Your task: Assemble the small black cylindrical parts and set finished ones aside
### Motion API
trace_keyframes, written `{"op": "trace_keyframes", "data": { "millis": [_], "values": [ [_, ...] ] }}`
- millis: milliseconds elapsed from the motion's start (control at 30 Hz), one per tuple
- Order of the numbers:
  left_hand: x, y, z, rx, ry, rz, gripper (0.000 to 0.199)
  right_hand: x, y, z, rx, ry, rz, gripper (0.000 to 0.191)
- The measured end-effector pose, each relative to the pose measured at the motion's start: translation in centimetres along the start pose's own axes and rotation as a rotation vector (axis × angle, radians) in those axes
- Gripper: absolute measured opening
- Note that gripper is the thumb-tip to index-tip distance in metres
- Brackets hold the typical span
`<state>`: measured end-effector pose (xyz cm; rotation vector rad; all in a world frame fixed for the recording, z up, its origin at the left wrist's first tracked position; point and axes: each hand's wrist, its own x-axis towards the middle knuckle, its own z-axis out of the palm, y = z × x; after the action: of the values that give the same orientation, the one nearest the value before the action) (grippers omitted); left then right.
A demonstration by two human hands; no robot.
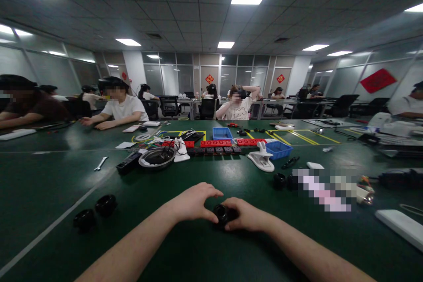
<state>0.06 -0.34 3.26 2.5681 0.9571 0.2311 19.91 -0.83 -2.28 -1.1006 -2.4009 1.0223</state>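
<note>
In front of me, at the lower middle of the head view, is a black ring-shaped part (222,215) with a round hollow in it. My right hand (243,213) is closed round its right side, thumb and fingers on it. My left hand (198,202) is at the part's left, fingers stretched out and apart, the thumb tip close to its edge; whether it touches I cannot tell. Two similar black parts, one nearer (84,220) and one farther (106,205), lie on the green table (158,246) to the left. Another black part (279,180) lies to the right.
A wrench (101,164) lies at the left. Farther back are a metal bowl (157,165) with cables, red socket strips (216,143), a blue bin (278,150) and a white clip stand (261,158). A white flat case (401,227) lies right. People sit across the table.
</note>
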Motion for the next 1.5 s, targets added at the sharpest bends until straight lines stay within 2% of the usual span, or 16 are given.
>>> {"op": "trace_keyframes", "data": {
  "millis": [133,267,367,433,600,733,867,967,1067,1133,1300,1500],
  "values": [
    [0.5,0.0,0.1,0.000,-0.070,0.061,0.049,0.7,0.0,-0.4,0.009,-0.066,-0.035,0.040],
    [1.0,-0.1,0.6,0.039,-0.068,0.082,0.040,1.0,0.2,-0.4,-0.002,-0.078,-0.068,0.040],
    [1.0,-0.2,1.1,0.067,-0.051,0.023,0.038,1.0,0.6,-0.1,-0.012,-0.049,-0.087,0.038],
    [1.0,0.0,1.5,0.095,-0.023,-0.045,0.038,1.0,0.9,0.2,-0.013,-0.025,-0.052,0.039],
    [0.9,2.2,1.9,0.199,0.033,-0.243,0.037,0.8,1.2,1.4,-0.168,0.128,0.090,0.041],
    [1.0,4.1,1.7,0.281,0.023,-0.406,0.040,0.5,0.0,3.0,-0.356,0.259,0.185,0.038],
    [0.9,4.3,2.2,0.304,0.080,-0.466,0.045,0.7,-1.5,4.6,-0.545,0.422,0.297,0.027],
    [0.7,3.3,2.7,0.296,0.146,-0.429,0.045,0.8,-1.6,4.5,-0.543,0.403,0.261,0.033],
    [0.5,1.7,2.9,0.234,0.186,-0.310,0.042,0.6,-0.7,3.4,-0.336,0.297,0.090,0.054],
    [0.4,0.7,2.7,0.175,0.156,-0.218,0.040,0.5,0.1,2.6,-0.191,0.208,-0.024,0.063],
    [0.4,-0.5,2.0,0.093,0.086,-0.049,0.041,0.6,1.0,1.3,-0.006,0.059,-0.044,0.045],
    [0.2,-0.2,1.5,0.163,0.052,0.037,0.034,1.0,1.3,1.5,0.032,0.055,-0.045,0.044]
  ]
}}
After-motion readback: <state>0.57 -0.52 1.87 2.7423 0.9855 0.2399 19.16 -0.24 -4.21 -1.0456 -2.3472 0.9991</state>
